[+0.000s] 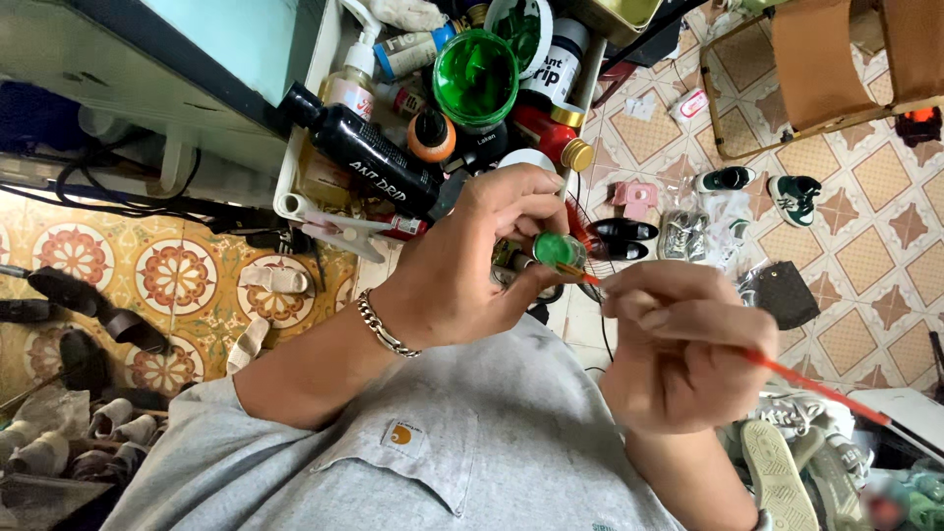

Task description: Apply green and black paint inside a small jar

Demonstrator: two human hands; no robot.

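The left hand pinches a small green-topped pot close to the chest, tilted toward the brush. The right hand grips a red brush like a pen, its tip at the pot, probably loading paint. Behind, a tray keeps paint bottles within reach.

Landmark: the white tray crowded with containers at top centre.

- We note a black bottle lying aslant across the tray's near part, with white lettering on its side.
- Behind it, toward the tray's left rim, a pale pump bottle with a red and white label.
- At the tray's middle, an open round tub smeared bright green inside.
- Just beside the tub, a small orange-capped black bottle.
- Toward the tray's right rim, a white jar with a dark label, and a red bottle with a gold cap.
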